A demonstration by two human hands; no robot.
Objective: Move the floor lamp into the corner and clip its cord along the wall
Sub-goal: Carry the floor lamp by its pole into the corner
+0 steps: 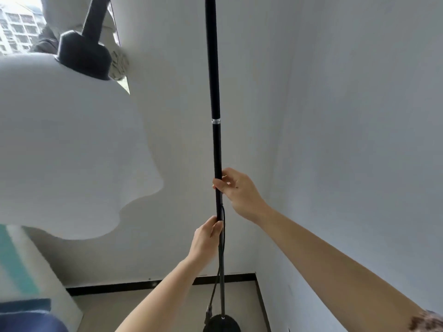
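White pleated shade (64, 144) looms beside slim black pole (214, 68), both hands gripping.

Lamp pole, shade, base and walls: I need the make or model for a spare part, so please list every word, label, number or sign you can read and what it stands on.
None can be read.
Lamp pole, gripped by the left hand and right hand: plain black, no marking.
White shade: no print.
Base: only partly in frame, no label showing.
Cord: too thin and blurred for any print.
Walls: bare.
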